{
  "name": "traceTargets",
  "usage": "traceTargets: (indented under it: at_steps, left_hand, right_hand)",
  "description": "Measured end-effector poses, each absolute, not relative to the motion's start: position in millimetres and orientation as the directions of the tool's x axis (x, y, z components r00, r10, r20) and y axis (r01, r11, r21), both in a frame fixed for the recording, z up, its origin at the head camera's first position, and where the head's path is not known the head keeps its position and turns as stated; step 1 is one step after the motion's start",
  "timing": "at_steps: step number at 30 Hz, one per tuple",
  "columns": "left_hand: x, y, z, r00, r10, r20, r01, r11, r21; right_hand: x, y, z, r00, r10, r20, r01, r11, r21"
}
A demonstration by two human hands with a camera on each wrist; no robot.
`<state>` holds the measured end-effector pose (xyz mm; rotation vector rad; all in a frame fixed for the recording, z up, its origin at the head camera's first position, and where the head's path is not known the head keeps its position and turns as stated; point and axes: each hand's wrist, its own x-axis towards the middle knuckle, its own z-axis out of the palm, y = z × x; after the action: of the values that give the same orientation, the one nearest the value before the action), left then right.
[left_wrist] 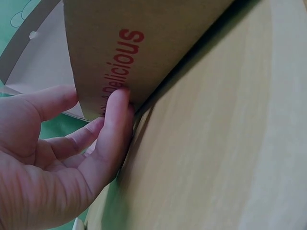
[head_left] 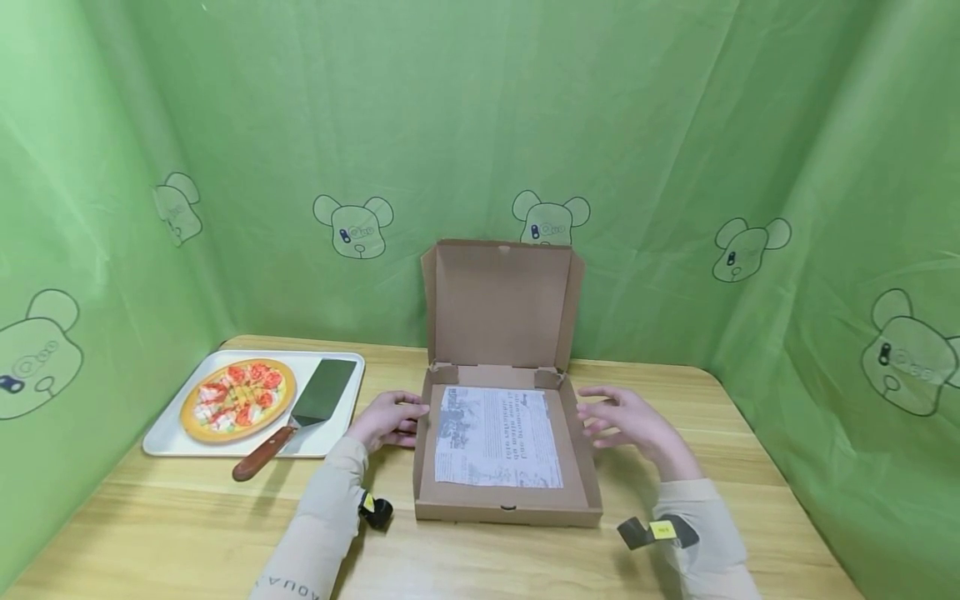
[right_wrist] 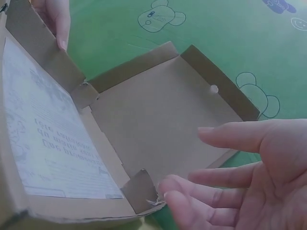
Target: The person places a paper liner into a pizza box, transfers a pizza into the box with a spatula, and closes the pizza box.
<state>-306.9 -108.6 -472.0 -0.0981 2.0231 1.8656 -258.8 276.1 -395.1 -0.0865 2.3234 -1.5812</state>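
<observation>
A brown cardboard pizza box stands with its lid raised, and a sheet of printed paper lies flat inside on its floor. At the box's left wall is my left hand. In the left wrist view, that hand's fingertips touch the outer side bearing red "Delicious" lettering, and the thumb reaches the wall's edge. My right hand is beside the right wall, fingers extended and apart, holding nothing. The right wrist view shows the right hand near the box's hinge corner; whether its fingertips touch the cardboard I cannot tell.
To the left, a white tray carries a pizza with tomato slices. A wide-bladed pizza server lies on the tray, its wooden handle overhanging the front edge. Green curtains surround the wooden table at the back and sides.
</observation>
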Motion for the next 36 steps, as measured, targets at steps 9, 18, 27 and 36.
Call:
traceTargets:
  at_steps: [9,18,27,36]
  left_hand:
    - [-304,-111,-463,-0.925,0.232,-0.302,-0.280,0.124,0.952]
    - [-294,-117,-435,-0.939,0.231,-0.256,-0.204,0.226,0.953]
    - [-286,-125,-408,-0.951,0.247,-0.185,-0.090,0.352,0.932]
    - [-272,-132,-380,-0.980,0.192,-0.059,0.045,0.496,0.867]
  right_hand:
    - [-258,282,-389,-0.958,-0.205,-0.202,0.110,0.387,-0.916]
    - [-257,286,-385,-0.971,-0.174,-0.163,0.083,0.396,-0.914]
    - [-253,280,-378,-0.984,-0.166,-0.068,-0.010,0.431,-0.902]
    - [-244,265,-367,-0.988,-0.157,0.004,-0.081,0.485,-0.871]
